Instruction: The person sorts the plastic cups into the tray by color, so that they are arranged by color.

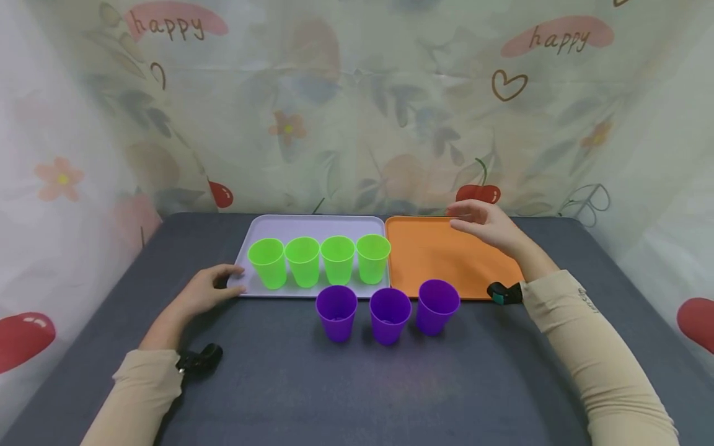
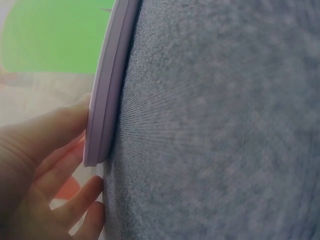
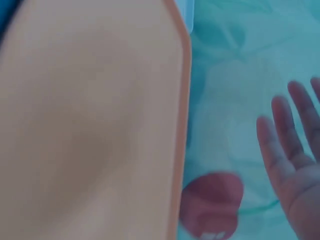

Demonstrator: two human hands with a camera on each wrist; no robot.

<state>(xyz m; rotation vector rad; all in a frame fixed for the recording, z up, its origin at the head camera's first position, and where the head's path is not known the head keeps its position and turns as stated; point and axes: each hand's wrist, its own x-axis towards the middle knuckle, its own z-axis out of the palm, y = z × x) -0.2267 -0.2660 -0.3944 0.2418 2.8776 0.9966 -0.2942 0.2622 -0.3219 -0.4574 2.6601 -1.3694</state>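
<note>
- Left hand (image 1: 203, 292): at near left corner of lavender tray (image 1: 312, 226), fingers relaxed, thumb and fingertips at the edge; touching it, no firm grip showing.
- Left wrist view: thumb against tray rim, other fingers spread loosely beside the tray corner, near the tabletop.
- Right hand (image 1: 489, 230): raised over far part of orange tray (image 1: 435, 254), fingers extended and apart, holding nothing.
- Right wrist view: same hand off to the side of the orange tray's edge, palm showing, no contact with the tray there.
- Trays: side by side, long edges in line, lavender left, orange right, edges meeting or almost.
- Green cups (image 1: 304, 265): four, upright, mouths up, in one row on lavender tray; set close together, rightmost just beside the orange tray.
- Purple cups (image 1: 389, 319): three, upright, mouths up, on the dark gray table (image 1: 279, 390) in front of the trays. Left and middle stand before the lavender tray and the seam, right one before the orange tray; slight gaps between them. Neither hand touches any cup.
- Arms: beige sleeves (image 1: 582, 344), a black device (image 1: 202, 359) at each wrist.
- Behind: pale cloth backdrop (image 1: 357, 155), printed with flowers, leaves, hearts, "happy" lettering and red cherries (image 1: 478, 194).
</note>
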